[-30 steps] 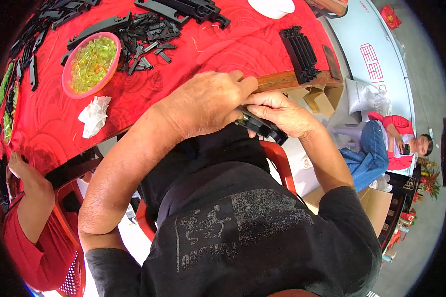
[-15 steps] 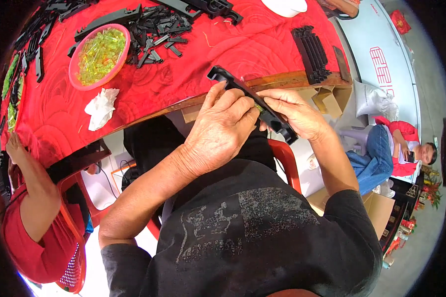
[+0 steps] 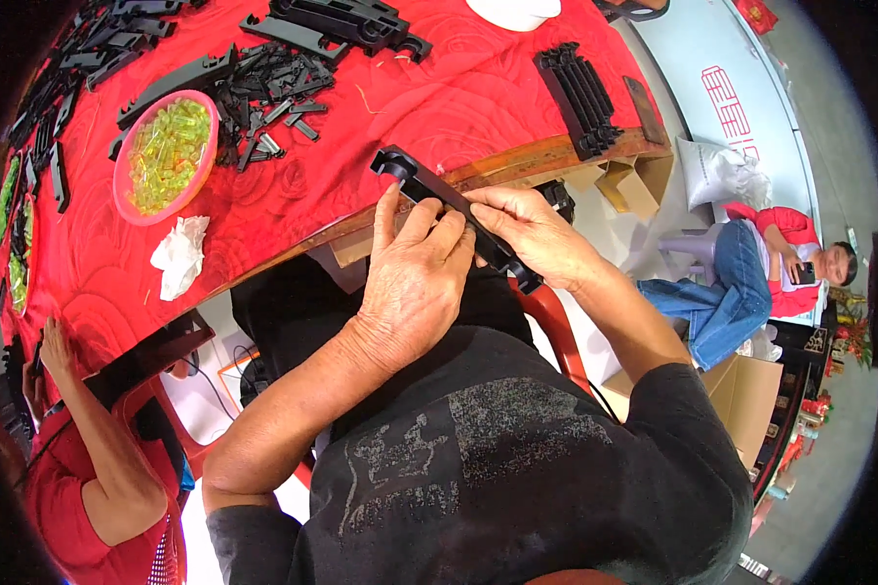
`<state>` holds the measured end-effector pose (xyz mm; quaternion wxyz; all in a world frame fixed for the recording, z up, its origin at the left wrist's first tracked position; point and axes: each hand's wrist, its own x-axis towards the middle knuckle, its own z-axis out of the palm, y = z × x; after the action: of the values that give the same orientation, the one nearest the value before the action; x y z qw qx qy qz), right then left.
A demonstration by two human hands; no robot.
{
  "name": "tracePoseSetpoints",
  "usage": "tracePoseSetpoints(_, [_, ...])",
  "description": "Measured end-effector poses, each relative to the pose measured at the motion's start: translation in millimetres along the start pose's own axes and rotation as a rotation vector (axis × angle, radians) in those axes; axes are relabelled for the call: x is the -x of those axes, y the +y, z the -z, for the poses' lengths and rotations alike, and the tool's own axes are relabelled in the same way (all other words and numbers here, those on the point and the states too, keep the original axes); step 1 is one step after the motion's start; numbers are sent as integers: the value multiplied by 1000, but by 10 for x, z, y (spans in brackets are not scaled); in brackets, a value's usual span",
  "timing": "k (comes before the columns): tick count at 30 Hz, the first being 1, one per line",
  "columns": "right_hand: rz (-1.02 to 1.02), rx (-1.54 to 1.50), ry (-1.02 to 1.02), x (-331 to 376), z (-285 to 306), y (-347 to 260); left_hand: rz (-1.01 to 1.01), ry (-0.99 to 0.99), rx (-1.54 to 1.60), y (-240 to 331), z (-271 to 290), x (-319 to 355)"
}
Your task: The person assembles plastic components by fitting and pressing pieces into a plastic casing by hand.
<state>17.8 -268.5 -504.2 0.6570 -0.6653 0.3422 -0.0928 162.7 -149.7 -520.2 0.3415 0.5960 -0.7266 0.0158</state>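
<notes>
Red cloth covers the table [image 3: 439, 107], where a pink bowl [image 3: 127, 190] holds green pieces, while the left hand [image 3: 410, 283] and right hand [image 3: 537, 239] pinch a long black plastic part [image 3: 439, 195].

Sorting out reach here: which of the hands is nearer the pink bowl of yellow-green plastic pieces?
Left. The left hand grips the long black plastic bar right of the pink bowl; the right hand is farther right.

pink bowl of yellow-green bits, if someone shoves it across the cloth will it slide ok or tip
The pink bowl looks wide and shallow, so it probably slides rather than tips. The red cloth may drag or bunch. Its clear yellow-green pieces are heaped near the rim, so some could spill.
</notes>
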Motion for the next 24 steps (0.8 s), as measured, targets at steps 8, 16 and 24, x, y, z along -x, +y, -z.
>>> tracePoseSetpoints(8, [35, 13, 76, 31, -11, 46, 14, -29, -24, -18, -14, -27])
tracePoseSetpoints(16, [-94, -281, 62, 38, 12, -65, 35, 37, 16, -85, 20, -41])
tracePoseSetpoints(24, [-81, -274, 112, 17, -37, -53, 118, -79, -96, 18, 75, -115])
